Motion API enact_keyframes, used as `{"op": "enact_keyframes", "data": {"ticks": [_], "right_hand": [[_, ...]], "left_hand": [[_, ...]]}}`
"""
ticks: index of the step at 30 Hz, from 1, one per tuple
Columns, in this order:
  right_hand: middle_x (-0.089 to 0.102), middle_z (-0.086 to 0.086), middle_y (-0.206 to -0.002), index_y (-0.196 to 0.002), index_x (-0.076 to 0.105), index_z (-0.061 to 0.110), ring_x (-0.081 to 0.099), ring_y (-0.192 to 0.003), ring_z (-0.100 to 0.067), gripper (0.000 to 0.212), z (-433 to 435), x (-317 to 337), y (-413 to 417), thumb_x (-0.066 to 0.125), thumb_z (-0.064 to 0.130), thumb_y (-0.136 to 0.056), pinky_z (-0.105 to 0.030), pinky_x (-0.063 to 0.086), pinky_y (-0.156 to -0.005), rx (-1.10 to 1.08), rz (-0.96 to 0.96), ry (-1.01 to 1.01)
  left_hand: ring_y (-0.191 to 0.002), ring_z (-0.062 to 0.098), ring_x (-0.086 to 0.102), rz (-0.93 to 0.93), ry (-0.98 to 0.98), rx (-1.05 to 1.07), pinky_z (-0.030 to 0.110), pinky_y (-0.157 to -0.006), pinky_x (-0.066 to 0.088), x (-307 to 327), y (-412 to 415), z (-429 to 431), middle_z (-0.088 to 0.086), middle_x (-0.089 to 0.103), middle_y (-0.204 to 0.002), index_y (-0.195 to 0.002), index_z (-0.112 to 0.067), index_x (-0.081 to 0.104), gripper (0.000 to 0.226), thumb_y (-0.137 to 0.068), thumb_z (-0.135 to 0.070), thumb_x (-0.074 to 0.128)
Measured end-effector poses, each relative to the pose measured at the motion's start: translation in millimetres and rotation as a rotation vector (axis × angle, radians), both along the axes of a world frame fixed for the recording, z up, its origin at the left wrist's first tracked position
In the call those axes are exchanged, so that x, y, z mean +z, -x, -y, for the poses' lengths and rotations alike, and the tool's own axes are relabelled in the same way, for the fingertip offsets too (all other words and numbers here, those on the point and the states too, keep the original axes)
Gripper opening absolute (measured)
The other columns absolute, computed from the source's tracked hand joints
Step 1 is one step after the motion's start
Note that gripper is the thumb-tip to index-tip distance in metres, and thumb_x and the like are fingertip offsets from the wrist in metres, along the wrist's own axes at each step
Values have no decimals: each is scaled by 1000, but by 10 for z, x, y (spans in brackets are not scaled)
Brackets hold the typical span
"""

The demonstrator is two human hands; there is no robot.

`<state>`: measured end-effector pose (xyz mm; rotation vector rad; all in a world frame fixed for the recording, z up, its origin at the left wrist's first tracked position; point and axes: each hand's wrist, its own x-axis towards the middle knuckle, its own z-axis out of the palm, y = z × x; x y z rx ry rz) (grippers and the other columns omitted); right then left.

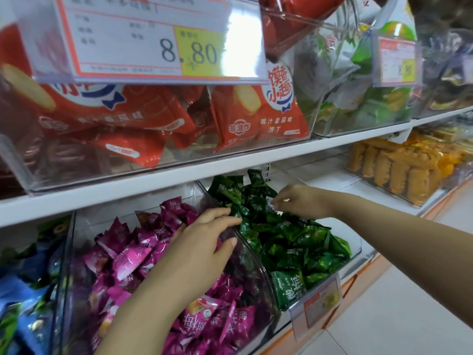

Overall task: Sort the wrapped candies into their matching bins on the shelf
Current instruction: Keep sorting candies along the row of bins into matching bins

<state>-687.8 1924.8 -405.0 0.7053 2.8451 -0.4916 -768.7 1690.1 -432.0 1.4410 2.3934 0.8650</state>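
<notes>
Loads of magenta-pink foil-wrapped candies (133,254) with white lettering, heaped in the clear plastic bin (256,272). Right of that bin, dark green foil-wrapped candies (294,242), white print too. Left of it, blue and green wrappers (23,298) all mixed. Above it, orange-red snack bags (261,119) with a white-and-blue logo, plus a white price tag (122,37), yellow patch, orange border.

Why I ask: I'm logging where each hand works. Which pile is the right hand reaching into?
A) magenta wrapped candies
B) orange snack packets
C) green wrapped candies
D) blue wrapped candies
C: the right hand has its fingertips down among the green wrapped candies, in the bin to the right of the magenta one.
</notes>
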Motion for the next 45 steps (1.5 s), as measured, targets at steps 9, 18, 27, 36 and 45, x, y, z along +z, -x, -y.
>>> {"op": "enact_keyframes", "data": {"ticks": [9,18,27,36,45], "right_hand": [[51,-12,-134,-140,40,8,53,-113,-26,49,-73,-195,366,50,30,-97,-24,38,-85,-154,57,-105],[60,-16,-121,-118,61,-1,56,-110,-28,36,-66,-303,378,50,25,-96,-30,44,-88,-139,75,-260],[67,4,-102,-101,69,21,57,-91,-15,22,-67,-190,-54,65,37,-86,-34,49,-75,-128,-393,-232],[74,4,-86,-93,69,19,69,-81,-11,13,807,134,-331,70,21,-80,-21,53,-76,157,-633,410],[57,3,-129,-133,50,23,56,-107,-10,40,94,-64,111,56,29,-93,-5,42,-78,-19,-431,88]], "left_hand": [[-118,-15,22,14,-12,-7,41,-119,17,20,4,1,-31,22,-145,-136,-46,40,39,-99,-36,43],[-133,-6,25,13,-13,-7,42,-119,17,16,6,14,-30,22,-146,-136,-46,40,39,-99,-36,43],[-129,-8,28,-25,-65,14,37,-118,20,37,2,2,-29,29,-142,-135,-46,41,39,-98,-36,44],[-104,-17,53,261,-342,-1,16,-91,43,113,-90,-38,-35,58,-114,-120,-57,47,40,-86,-42,61],[-69,23,65,120,-418,250,28,-65,50,44,33,-18,3,71,-89,-117,-43,54,26,-91,-39,55]]}}
